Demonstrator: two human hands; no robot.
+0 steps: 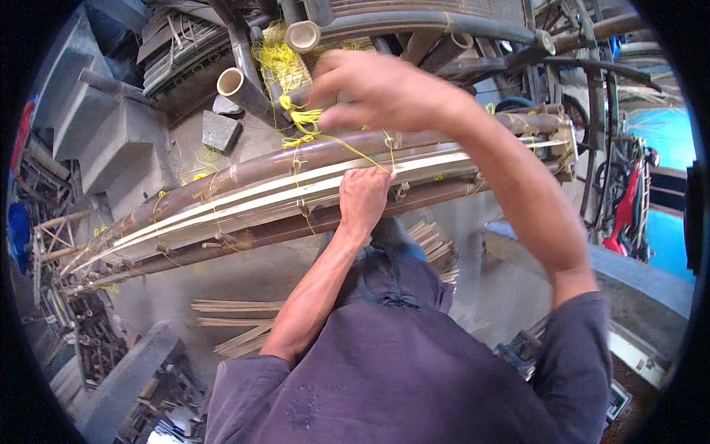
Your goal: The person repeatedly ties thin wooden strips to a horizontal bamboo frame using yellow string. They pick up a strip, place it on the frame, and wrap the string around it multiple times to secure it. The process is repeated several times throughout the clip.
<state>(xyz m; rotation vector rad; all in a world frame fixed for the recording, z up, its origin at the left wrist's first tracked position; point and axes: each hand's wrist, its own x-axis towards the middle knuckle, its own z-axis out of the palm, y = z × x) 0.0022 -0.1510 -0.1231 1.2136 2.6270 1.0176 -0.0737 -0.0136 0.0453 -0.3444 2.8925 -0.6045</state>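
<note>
A long frame of two dark bamboo poles (259,174) crosses in front of me, with pale bamboo strips (259,194) lying lengthwise between them. Yellow string ties and short pegs are spaced along it. My left hand (362,196) is closed over the strips near the middle of the frame. A yellow string (347,148) reaches that hand's thumb side from a looped bunch beyond the far pole. Above this bunch is my right hand (377,92), fingers curved and smeared by motion. Whether it grips the string cannot be made out.
Cut bamboo pieces (240,322) lie on the floor at left, with another pile (433,240) beside my legs. Beyond the frame are thick bamboo tubes (240,85), a grey block (220,131) and tangled yellow string (279,55). Concrete steps (126,140) rise at far left.
</note>
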